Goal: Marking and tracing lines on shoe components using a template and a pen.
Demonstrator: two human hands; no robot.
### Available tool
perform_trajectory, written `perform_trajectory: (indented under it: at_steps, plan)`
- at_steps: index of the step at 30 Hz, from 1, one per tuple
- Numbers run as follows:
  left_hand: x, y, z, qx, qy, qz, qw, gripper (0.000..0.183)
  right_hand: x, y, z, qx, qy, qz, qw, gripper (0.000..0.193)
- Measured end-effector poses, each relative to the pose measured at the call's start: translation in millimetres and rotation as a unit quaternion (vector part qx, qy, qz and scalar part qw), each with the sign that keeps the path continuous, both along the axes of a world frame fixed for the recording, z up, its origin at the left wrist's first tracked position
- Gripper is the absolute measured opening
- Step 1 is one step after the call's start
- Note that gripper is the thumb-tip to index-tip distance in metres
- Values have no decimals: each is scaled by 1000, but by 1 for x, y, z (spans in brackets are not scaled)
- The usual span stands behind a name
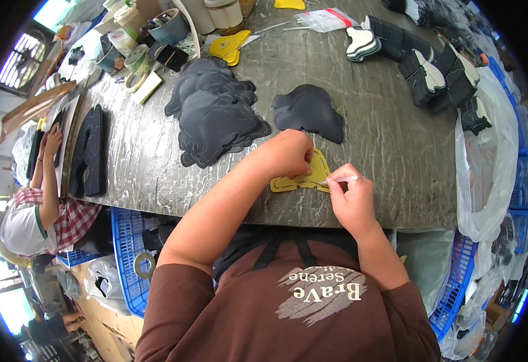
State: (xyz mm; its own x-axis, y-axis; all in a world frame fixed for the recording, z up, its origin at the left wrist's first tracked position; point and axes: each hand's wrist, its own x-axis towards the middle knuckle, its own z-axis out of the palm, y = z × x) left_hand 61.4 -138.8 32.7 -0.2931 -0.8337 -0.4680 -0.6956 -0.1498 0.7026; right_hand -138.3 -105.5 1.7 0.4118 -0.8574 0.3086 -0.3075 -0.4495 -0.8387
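A yellow template (320, 161) with narrow slots along its edges lies on the table just in front of me. My left hand (289, 155) rests over its left part with the fingers curled and pressed down on it. In my right hand (353, 198) is a slim white marking pen (347, 178), pinched between thumb and fingers, its tip at the template's lower right edge. Beyond my hands lie a few black cut pieces (309, 111). To their left spreads a larger overlapping pile of black cut pieces (218, 114). Whether anything lies under the template, I cannot tell.
More yellow templates (230, 46) lie at the back, near pots and tubs (168, 27) of tools. Bundled black and white pieces (423, 75) stand at the far right, beside a plastic bag (487, 175). A blue crate (129, 256) sits below the table edge; a co-worker (47, 211) is at left.
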Motion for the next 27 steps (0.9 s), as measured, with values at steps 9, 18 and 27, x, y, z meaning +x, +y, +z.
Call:
perform_trajectory:
  at_steps: [9,18,27]
  plan:
    - [-1,1,2,14,4,13,1000,22,-19,5,-2,-7,-5,-21,1000,12]
    - [-6,1,3,-111,-129,-26,985,36,-34,-5,13,3,39,-64,997,9]
    - [12,17,-1,-154,-4,104,982,44,-20,-65,15,-111,56,-47,991,16]
